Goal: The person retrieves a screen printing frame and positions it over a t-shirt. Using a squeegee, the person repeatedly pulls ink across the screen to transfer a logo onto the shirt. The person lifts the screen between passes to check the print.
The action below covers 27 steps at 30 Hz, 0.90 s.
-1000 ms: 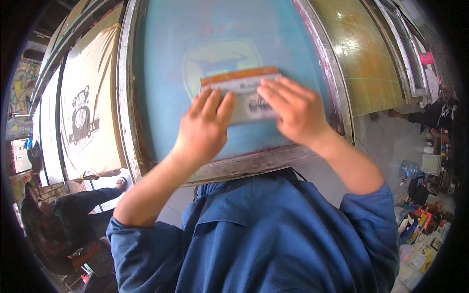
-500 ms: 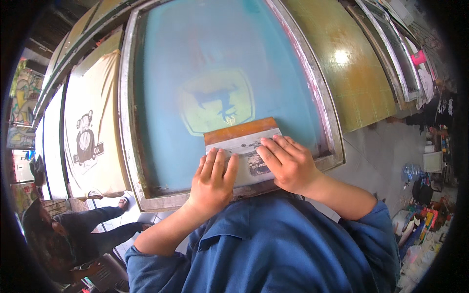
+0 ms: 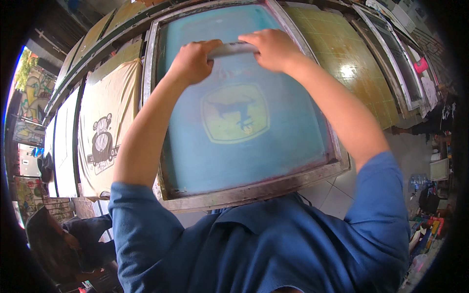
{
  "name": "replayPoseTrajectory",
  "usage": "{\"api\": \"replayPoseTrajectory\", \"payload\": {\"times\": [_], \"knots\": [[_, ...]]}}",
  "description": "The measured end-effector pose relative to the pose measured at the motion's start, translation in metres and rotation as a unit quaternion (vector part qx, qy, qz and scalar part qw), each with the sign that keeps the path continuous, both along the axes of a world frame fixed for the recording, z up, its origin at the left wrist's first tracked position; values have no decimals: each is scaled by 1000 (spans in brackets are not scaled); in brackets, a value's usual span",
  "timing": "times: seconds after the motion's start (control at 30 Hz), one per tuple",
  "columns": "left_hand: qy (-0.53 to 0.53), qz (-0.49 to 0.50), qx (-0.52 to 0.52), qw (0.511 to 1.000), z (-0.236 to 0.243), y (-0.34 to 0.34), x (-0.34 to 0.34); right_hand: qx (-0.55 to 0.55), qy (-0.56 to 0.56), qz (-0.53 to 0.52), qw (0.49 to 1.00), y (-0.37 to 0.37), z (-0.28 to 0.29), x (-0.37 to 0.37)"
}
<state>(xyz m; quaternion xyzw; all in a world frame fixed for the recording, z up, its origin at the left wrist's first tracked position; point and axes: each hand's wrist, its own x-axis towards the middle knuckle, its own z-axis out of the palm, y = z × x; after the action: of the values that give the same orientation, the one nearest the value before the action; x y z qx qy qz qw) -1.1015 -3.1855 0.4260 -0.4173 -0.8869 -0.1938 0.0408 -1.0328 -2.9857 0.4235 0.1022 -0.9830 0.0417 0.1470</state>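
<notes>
- Two bare hands meet at the far part of a printing screen, the left hand [image 3: 194,61] at one end of a pale squeegee [image 3: 232,48] and the right hand [image 3: 274,50] at the other, the tool stretched crosswise between them.
- Each grip pinches the bar, fingers over its top and far side, thumb on the near side; the fingertips of the two hands stay apart, with the bar's blurred middle showing in the gap.
- The squeegee sits directly in the grip, over the blue mesh [image 3: 229,168]; whether its lower edge touches the surface cannot be told.
- Just nearer the body than the grip, a faint reddish mark [image 3: 233,73] stains the mesh.
- Below that, a pale yellow-green emblem [image 3: 235,115] with rounded corners frames a dark four-legged animal figure, the whole design lying between the grip and the worker's torso.
- A worn, stained frame [image 3: 254,191] surrounds the mesh, its near rail well apart from both hands and close to the worker's blue shirt [image 3: 273,244].
- Left of the grip, beyond the frame, a cream cloth [image 3: 117,95] bears a dark cartoon print [image 3: 101,141].
- Right of the grip, a glossy yellowish board [image 3: 342,61] catches the light.
- Far to the lower left of the grip, another person [image 3: 73,239] in dark clothing appears at the picture's rim.
</notes>
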Motion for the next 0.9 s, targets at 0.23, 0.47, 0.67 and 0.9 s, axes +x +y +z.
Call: {"api": "replayPoseTrajectory", "payload": {"times": [0.23,0.47,0.67,0.9], "knots": [[-12,38,-28,999,-48,-7,-41,-17,0,-13,1000,-13,-62,-51],[-36,43,-45,997,-67,-9,-51,35,-52,-24,998,-22,-58,-46],[-16,45,-61,997,-17,-15,-25,37,-41,-20,998,-29,-14,-28],[18,-37,17,999,-33,-82,146,-91,10,80,993,-80,-26,148]]}}
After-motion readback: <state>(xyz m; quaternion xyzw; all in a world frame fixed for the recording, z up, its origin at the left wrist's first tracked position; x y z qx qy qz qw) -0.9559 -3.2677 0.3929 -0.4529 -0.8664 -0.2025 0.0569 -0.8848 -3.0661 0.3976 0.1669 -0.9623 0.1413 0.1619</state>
